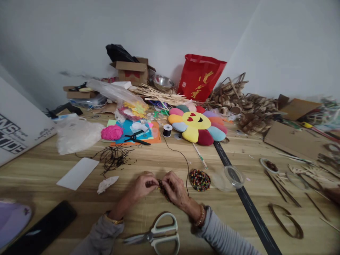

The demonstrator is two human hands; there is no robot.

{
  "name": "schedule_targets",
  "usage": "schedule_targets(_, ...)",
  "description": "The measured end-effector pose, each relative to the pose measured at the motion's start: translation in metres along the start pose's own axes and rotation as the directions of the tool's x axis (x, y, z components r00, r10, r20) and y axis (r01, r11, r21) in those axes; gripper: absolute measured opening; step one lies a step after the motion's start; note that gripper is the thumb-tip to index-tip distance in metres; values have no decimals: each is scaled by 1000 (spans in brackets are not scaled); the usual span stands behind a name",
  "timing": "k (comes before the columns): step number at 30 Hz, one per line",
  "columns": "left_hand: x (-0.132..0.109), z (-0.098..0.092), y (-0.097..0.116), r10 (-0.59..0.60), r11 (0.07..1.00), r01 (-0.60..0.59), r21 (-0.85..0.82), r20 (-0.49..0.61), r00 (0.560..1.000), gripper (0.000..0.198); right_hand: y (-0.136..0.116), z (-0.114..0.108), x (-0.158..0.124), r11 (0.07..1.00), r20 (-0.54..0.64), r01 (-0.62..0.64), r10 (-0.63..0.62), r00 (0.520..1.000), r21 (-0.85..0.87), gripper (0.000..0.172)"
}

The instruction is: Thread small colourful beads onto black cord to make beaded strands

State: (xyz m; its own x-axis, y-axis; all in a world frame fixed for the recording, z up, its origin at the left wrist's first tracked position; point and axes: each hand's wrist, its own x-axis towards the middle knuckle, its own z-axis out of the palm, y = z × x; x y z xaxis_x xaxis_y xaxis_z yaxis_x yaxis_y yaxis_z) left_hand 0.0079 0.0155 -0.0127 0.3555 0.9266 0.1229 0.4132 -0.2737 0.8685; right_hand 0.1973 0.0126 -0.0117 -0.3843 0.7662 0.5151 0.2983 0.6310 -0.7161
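Both hands meet low in the middle of the view. My left hand (145, 185) is closed, its thumb and forefinger pinched at the end of a small beaded strand (161, 187). The fingers of my right hand (174, 188) are closed on the same strand, which partly disappears beneath them. Right of my right hand lies a coil of multicoloured beads (200, 180). A black cord (182, 153) runs from a white-rimmed spool (167, 130) down beside my right hand. White-handled scissors (159, 234) rest on the wooden table (143, 159) below my hands.
A flower cushion (198, 122), pink yarn (112, 132) and black-handled pliers (136, 139) lie farther back. Black cord pieces (113, 157) and white paper (78, 173) are at left. A clear round dish (234, 176) sits by a dark strip (252, 205) on the right.
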Motion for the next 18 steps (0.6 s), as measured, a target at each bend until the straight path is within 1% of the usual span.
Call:
schedule_targets(5, -1, 0, -1, 68, 983, -85, 162, 107, 992, 14, 0, 0, 0, 1000, -5, 4, -4, 1000, -2, 14)
schedule_targets(11, -1, 2, -2, 107, 956, -139, 259, 134, 985, 16, -2, -1, 1, 1000, 8, 0, 0, 1000, -7, 14)
schedule_targets(15, -1, 3, -1, 113, 951, -148, 270, 141, 983, 17, -3, -1, 1, 1000, 10, -1, 1, 1000, -9, 14)
schedule_targets(18, -1, 2, 2, 100, 970, -121, 211, 104, 989, 15, -2, -1, 1, 1000, 2, -1, 1, 1000, -11, 14)
